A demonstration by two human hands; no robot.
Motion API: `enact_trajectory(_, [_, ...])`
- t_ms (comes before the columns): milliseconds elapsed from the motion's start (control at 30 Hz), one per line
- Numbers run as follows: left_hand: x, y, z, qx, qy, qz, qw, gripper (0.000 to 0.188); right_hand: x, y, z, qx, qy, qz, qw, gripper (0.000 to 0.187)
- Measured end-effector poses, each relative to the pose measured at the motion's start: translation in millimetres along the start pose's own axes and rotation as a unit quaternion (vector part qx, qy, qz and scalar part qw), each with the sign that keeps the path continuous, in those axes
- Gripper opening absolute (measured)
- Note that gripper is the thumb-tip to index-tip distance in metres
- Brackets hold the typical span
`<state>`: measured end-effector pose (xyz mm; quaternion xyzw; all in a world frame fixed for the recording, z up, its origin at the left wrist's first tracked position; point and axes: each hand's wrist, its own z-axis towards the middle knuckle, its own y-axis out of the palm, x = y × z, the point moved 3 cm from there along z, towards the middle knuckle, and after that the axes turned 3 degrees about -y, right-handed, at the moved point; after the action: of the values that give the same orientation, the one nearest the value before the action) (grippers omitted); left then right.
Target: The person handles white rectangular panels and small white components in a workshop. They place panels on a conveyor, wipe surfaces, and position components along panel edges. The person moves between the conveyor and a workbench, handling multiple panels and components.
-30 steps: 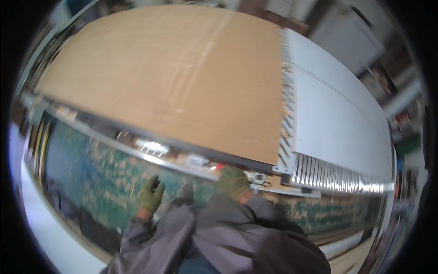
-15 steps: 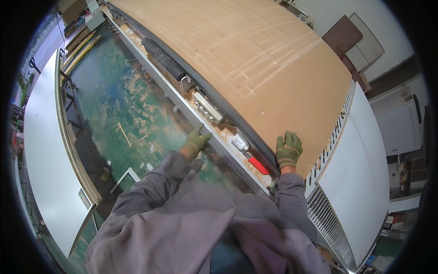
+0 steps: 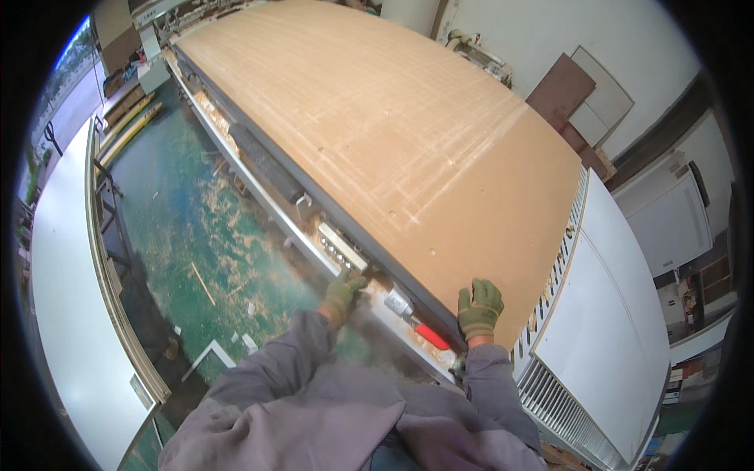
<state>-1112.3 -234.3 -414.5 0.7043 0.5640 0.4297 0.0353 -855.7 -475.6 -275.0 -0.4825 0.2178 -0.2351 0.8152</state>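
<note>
My left hand (image 3: 343, 298), in a green work glove, reaches over the pale metal rail (image 3: 302, 245) along the machine bed's near side. Its fingers are outstretched at the lower end of a light metal block (image 3: 342, 246) with a row of round fittings; whether they touch it I cannot tell. My right hand (image 3: 480, 308), gloved alike, rests by the near edge of the large brown board (image 3: 393, 118), fingers apart and slightly bent, holding nothing. Between the hands, in the dusty channel, lie a silver metal piece (image 3: 398, 302) and a red handle (image 3: 432, 336).
A black roller (image 3: 267, 165) lies farther up the channel. White panels (image 3: 67, 290) are stacked at left, and another white panel (image 3: 605, 314) sits beside a slotted strip at right. Sawdust and offcuts litter the green floor (image 3: 212, 196). Brown and white sheets (image 3: 561, 90) lean against the wall.
The view has shifted, so the bed appears lower. My left hand has moved inward over the rail, closer to the metal block. My right hand stays near the board's edge, its fingers slightly more bent.
</note>
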Motion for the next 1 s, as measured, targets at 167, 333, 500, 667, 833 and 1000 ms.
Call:
enact_trajectory(167, [9.9, -0.3, -14.1, 0.005, 0.056, -0.028, 0.998, 0.041, -5.8, -9.4, 4.1, 0.018, -0.011, -0.010, 1.000, 0.037])
enact_trajectory(333, [13.3, -46.9, -24.9, -0.023, 0.133, 0.083, 0.987, 0.046, 0.0, -3.2, 3.1, 0.040, -0.016, 0.013, 0.999, 0.033])
enact_trajectory(500, [-7.5, -128.5, -113.8, 0.166, 0.098, 0.066, 0.979, 0.051, 11.9, 10.5, -2.9, 0.072, -0.068, 0.001, 0.995, 0.032])
enact_trajectory(667, [-28.6, -246.8, -263.2, 0.489, 0.164, 0.364, 0.775, 0.059, 24.2, 25.2, -4.9, -0.044, 0.024, 0.003, 0.999, 0.046])
enact_trajectory(833, [-83.3, -375.0, -401.6, 0.700, 0.225, 0.275, 0.619, 0.052, 36.2, 27.8, 1.7, -0.039, 0.027, 0.023, 0.999, 0.042])
enact_trajectory(1000, [-103.8, -471.6, -498.2, 0.801, 0.183, 0.007, 0.570, 0.053, 7.6, 55.3, 27.4, -0.004, 0.045, 0.049, 0.998, 0.038])
